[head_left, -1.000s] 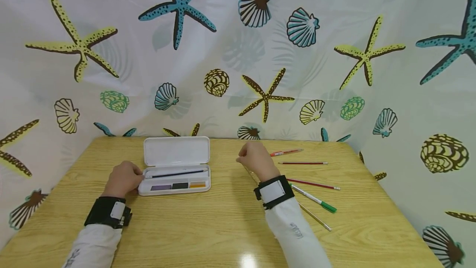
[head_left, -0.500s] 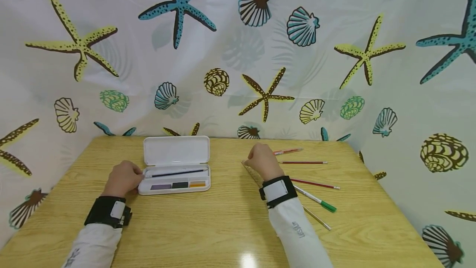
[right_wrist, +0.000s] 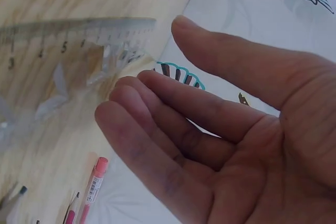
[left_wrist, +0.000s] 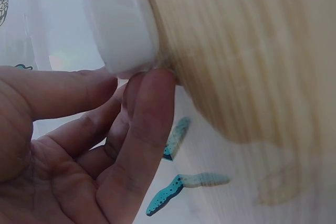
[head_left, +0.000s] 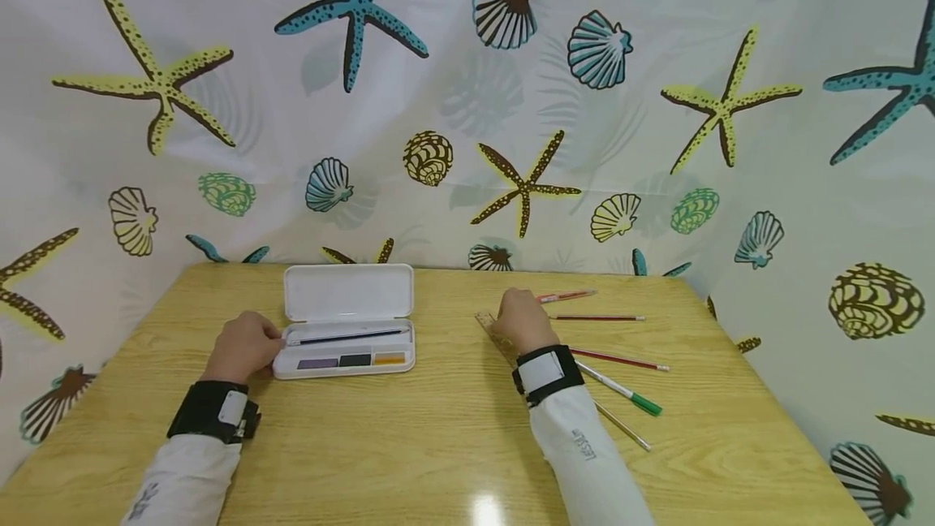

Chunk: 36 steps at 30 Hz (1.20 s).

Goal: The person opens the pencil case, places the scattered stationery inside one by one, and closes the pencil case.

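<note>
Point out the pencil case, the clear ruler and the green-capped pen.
pencil case [head_left: 347,294], head view, inside of the open lid.
clear ruler [right_wrist: 79,27], right wrist view, middle of its numbered edge.
green-capped pen [head_left: 646,404], head view, on the green cap.

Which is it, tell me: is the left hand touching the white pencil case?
Touching. The left wrist view shows the left hand with fingertips pressed against the white pencil case at its rounded corner, no gap.
</note>
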Available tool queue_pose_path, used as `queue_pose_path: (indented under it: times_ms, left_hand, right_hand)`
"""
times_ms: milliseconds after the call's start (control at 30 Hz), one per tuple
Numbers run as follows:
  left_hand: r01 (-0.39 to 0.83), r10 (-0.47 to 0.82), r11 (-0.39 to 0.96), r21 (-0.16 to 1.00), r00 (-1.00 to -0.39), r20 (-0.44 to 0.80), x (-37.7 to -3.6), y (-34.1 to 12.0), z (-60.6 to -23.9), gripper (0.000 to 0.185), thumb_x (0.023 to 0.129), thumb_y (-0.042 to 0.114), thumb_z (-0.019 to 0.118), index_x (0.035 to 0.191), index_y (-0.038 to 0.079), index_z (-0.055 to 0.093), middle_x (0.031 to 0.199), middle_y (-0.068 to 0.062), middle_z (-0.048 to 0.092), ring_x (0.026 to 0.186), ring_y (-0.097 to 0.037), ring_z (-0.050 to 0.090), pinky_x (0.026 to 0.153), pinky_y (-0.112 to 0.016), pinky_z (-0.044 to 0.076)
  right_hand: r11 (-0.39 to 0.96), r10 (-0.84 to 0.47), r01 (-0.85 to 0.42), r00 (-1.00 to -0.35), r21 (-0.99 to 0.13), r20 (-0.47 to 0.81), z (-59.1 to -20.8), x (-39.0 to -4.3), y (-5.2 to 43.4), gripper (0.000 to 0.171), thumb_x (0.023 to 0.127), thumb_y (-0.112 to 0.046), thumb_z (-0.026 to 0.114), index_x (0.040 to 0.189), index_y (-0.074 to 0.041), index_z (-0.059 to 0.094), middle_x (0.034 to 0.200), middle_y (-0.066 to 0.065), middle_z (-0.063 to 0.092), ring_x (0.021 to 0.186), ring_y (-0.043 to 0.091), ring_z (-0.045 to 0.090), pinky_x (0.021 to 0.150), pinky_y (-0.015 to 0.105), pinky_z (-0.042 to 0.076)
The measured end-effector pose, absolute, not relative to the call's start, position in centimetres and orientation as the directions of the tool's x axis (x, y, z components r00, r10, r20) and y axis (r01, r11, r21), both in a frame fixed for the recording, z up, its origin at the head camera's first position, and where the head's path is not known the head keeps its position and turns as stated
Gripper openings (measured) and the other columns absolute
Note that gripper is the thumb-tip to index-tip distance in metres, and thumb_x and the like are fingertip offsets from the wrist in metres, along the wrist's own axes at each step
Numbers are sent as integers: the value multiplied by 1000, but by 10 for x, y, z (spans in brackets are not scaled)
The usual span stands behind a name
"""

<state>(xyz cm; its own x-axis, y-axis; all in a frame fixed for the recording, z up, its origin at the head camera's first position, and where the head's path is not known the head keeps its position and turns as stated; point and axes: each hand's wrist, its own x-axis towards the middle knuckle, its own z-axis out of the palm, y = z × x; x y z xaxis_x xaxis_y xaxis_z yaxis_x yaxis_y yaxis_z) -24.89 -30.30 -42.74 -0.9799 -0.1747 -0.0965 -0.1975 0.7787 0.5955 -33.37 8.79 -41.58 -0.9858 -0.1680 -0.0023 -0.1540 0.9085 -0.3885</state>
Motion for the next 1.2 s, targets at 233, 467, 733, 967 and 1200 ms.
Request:
queue_pose_path:
  times_ms: [233, 467, 733, 967, 1200]
  left_hand:
    - [-194, -174, 781, 594, -980, -91, -249, -302, -428, 24, 95, 6, 64, 101, -16, 70, 84, -20, 67, 63, -22, 63, 55, -31, 48]
    - [-198, -180, 780, 594, -979, -90, -252, -304, -433, 25, 95, 7, 65, 102, -16, 69, 84, -21, 67, 61, -21, 63, 54, -30, 49]
    - [-197, -175, 779, 595, -980, -95, -252, -305, -434, 26, 95, 7, 64, 104, -17, 69, 87, -22, 67, 62, -22, 63, 55, -30, 49]
    - [-196, -177, 783, 591, -980, -90, -251, -303, -431, 25, 95, 7, 65, 103, -17, 69, 86, -22, 67, 63, -22, 63, 54, -30, 49]
    - [-198, -177, 786, 585, -980, -93, -250, -301, -429, 25, 96, 7, 65, 103, -17, 69, 87, -22, 67, 65, -23, 63, 55, -31, 49]
  right_hand:
    - [924, -147, -137, -989, -358, 0, -419, -334, 88, 44, 80, -5, 79, 60, -12, 40, 66, 3, 40, 61, 19, 41, 56, 36, 38]
    - [930, -142, -146, -989, -337, 37, -420, -328, 84, 27, 74, -1, 81, 72, -5, 54, 72, 7, 53, 66, 22, 49, 56, 38, 44]
    - [948, -117, -120, -993, -293, 27, -425, -331, 77, 30, 71, -11, 93, 87, 0, 69, 86, 14, 69, 80, 31, 70, 66, 47, 58]
    - [957, -102, -98, -995, -275, 0, -427, -333, 77, 30, 72, -16, 94, 89, -3, 72, 89, 13, 71, 83, 32, 71, 68, 49, 58]
    - [961, -113, -104, -993, -258, -24, -427, -335, 79, 26, 73, -17, 90, 72, -8, 65, 79, 8, 67, 74, 26, 67, 65, 47, 56]
